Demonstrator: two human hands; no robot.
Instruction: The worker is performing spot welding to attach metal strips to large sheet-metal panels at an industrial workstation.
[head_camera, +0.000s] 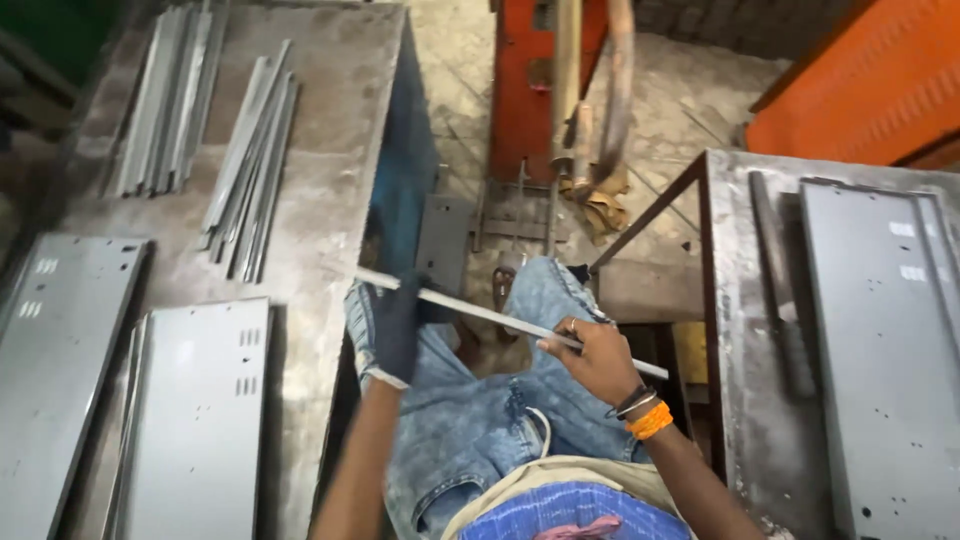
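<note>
**Desk:** What is in hand here?

**Photographer:** A seated worker in faded jeans holds 1 long, narrow grey metal strip (500, 317) across the lap, between 2 steel workbenches. The left hand (395, 325), in a dark glove, is clenched around the strip near its far-left end; the bare right hand (597, 357) pinches it between thumb and fingers nearer the right end.

**Desk:** Which way does the strip run?

**Photographer:** Its long axis lies almost crosswise to the body, slanting from upper left, just beside the left workbench (330, 130), down to lower right, where its tip pokes past the right wrist toward the right workbench (745, 330).

**Desk:** And handling it well?

**Photographer:** In my judgement, 2 hands well apart keep so thin a piece from sagging or twisting; the bare hand should stay off the edges.

**Desk:** Surroundings?

**Photographer:** 2 bundles of similar strips (250, 165) and grey punched panels (195, 420) lie on the left bench, more panels (885, 350) on the right, and an orange machine (525, 90) stands ahead.
</note>
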